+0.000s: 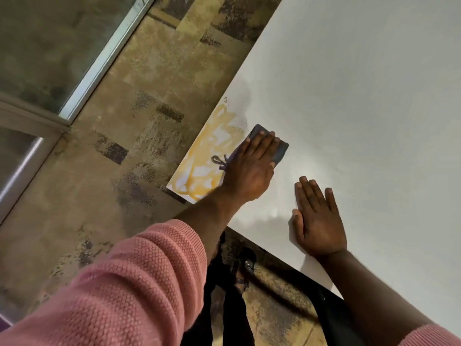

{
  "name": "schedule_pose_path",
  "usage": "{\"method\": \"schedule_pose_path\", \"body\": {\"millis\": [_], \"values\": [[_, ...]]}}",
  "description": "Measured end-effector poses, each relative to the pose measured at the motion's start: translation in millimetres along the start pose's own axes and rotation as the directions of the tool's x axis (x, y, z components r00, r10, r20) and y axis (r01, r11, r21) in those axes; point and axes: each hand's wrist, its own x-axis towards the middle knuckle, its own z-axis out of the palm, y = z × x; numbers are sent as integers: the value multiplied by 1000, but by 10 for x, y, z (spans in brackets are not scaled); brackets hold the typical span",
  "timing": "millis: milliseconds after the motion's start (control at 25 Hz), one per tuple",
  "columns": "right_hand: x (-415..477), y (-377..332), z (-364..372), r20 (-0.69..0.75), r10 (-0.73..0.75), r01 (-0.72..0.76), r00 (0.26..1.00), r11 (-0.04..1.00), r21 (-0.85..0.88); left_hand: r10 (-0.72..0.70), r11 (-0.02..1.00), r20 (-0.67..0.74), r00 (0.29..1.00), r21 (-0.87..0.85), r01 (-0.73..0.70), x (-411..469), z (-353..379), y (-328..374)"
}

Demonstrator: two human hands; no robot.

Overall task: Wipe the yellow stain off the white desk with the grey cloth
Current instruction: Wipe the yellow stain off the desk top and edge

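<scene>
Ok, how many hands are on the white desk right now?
2. The left hand presses the grey cloth flat at the edge of the yellow stain, near a corner of the white desk; the right hand lies flat on bare desk by the near edge.

Indoor light, moderate, warm cast. Brightest area is the smooth white desk top [361, 83], evenly lit, no blown highlights. A faint pale sheen lies on it just left of the flat right hand [318, 221], which throws a short, soft shadow along its left edge. A diffuse grey shadow sits on the desk just beyond the smeared yellow stain [209, 151]. Under the near desk edge it is very dark, detail lost. Bright glare streak on the glass door panel [22, 161], far left. Overall soft, slightly smeared; mottled brown carpet [87, 208] blurry. Straight edges lean and bow toward the borders. Nearest, the pink knitted sleeve [119, 290] shows crisp texture.
</scene>
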Motion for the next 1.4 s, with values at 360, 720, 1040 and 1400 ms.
{"method": "schedule_pose_path", "body": {"millis": [360, 720, 1040, 1400], "values": [[-5, -17, 5, -1, 4, -4, 1000, 1000, 3, -29, 995, 7, 1000, -90, 29, -341, 103, 161], [-10, -22, -1, 5, -2, 2, 1000, 1000, -26, -146, 989, -67, 987, -40, 144, -719, 139, 107], [-12, -26, 12, 37, 23, -22, 999, 1000, -22, -39, 998, 23, 999, -58, 40, -522, 23, -211], [-41, -54, 27, 64, 23, -18, 998, 998, -67, -67, 996, 29, 997, -57, 69, -1361, 156, -34]]}}
